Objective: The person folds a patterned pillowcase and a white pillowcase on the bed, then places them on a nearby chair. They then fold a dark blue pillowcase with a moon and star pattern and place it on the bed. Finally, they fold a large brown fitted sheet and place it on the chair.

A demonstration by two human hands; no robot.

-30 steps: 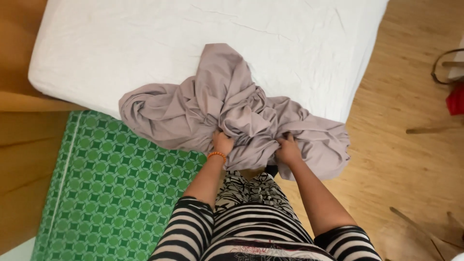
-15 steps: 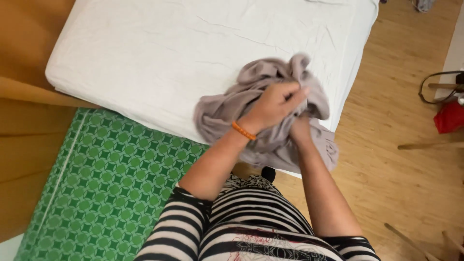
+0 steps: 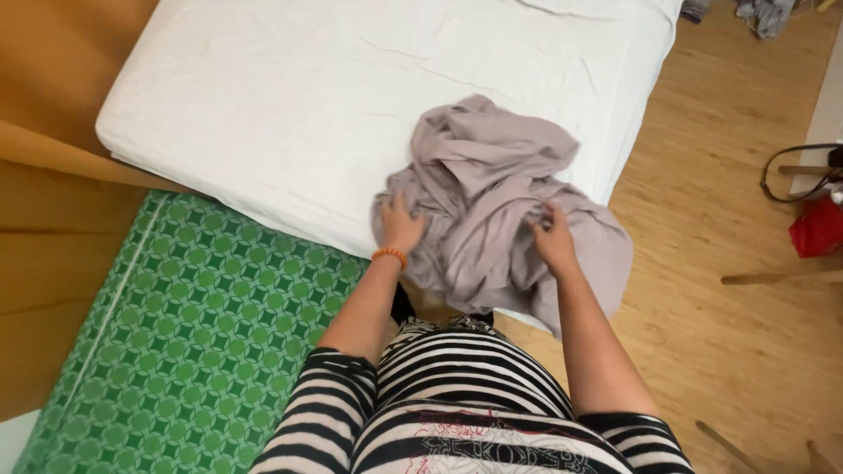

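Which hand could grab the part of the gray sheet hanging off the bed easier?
Probably the right hand. It rests on the gray sheet beside the flap drooping over the mattress edge. The left hand presses the sheet's opposite side.

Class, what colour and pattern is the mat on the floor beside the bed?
The mat is green with a repeating white lattice pattern, seen in the head view.

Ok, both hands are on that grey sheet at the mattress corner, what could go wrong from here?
1. The grey sheet is bunched at the mattress edge, and part already hangs past the corner; it could slide to the wooden floor.
2. The left hand and right hand grip crumpled folds, so pulling may tangle it rather than find an edge.
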